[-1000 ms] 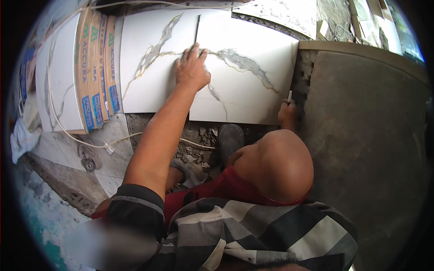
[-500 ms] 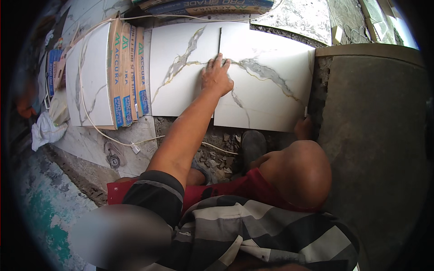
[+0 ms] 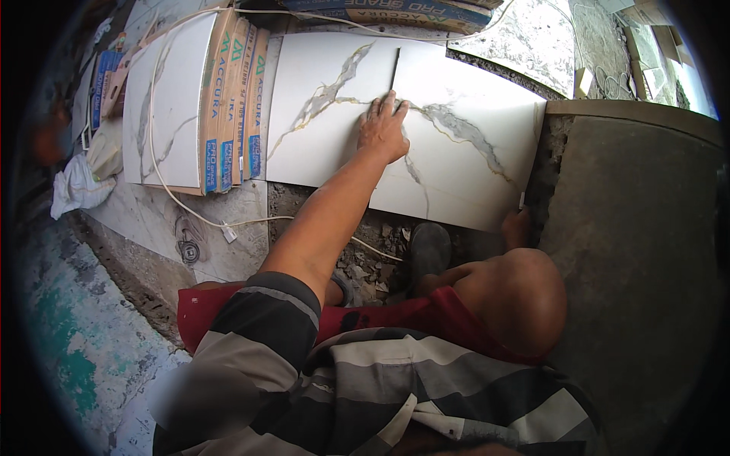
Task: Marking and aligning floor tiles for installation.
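My left hand (image 3: 384, 131) lies with fingers spread on two white marble-look tiles, near the line where they meet. The right tile (image 3: 464, 114) has grey and gold veins, and its lower edge sits nearer to me than that of the left tile (image 3: 304, 83). A dark line shows between them at the far end. Beside the right tile's near right corner, my right hand (image 3: 516, 226) is closed around a slim, pale-tipped stick (image 3: 522, 201). Its kind is too small to make out. My right knee stands just below that hand, which is dim and partly in shadow.
Boxed tiles (image 3: 234, 114) stand on edge at the left, with a white cable (image 3: 179, 199) looped over them. More tile boxes (image 3: 411, 14) lie at the back. Rubble (image 3: 372, 258) shows below the tiles. A grey slab (image 3: 631, 228) is at the right, a white bag (image 3: 80, 190) far left.
The whole view has shifted slightly, so the tiles and boxes appear further right. My left hand stays on the tiles, and my right hand remains at the corner with the slim stick.
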Tool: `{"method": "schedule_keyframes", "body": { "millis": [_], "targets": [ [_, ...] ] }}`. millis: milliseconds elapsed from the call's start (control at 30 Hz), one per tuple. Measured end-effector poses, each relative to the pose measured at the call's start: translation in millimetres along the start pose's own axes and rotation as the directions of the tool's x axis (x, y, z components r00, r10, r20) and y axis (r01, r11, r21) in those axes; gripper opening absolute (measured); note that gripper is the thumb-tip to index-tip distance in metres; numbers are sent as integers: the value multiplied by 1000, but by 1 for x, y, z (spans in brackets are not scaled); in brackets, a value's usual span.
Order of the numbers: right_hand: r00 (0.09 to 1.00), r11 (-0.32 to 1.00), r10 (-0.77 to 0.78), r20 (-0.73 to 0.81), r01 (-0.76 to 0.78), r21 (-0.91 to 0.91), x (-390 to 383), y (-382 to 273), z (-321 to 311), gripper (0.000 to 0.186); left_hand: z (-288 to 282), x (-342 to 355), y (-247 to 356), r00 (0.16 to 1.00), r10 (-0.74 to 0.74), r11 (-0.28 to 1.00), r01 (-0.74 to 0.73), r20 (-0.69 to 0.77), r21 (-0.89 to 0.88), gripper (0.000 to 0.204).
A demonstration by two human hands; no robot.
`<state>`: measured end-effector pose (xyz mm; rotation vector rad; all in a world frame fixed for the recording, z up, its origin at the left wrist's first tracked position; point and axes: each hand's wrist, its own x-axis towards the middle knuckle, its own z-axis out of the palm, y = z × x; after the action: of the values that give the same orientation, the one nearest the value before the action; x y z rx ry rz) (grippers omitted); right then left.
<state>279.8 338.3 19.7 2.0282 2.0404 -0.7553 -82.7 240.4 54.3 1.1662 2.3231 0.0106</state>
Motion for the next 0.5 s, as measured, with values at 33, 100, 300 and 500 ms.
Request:
{"method": "schedule_keyframes", "body": {
  "millis": [33,100,300,500],
  "targets": [
    [1000,1000,-1,1,1,1,0,-2,-2,43,2,-1,-1,1000,6,1000,-6,-14,-22,78],
    [1000,996,23,4,-22,-83,0,-4,-5,43,9,-6,-2,1000,16,999,-17,-25,-43,78],
    [999,992,7,-48,-13,-123,3,2,0,41,46,-50,-7,909,-89,986,22,-406,-167,64],
    [999,992,42,18,-39,-122,7,2,1,41,84,-120,-10,612,-790,451,608,24,-653,37]
  ]
}}
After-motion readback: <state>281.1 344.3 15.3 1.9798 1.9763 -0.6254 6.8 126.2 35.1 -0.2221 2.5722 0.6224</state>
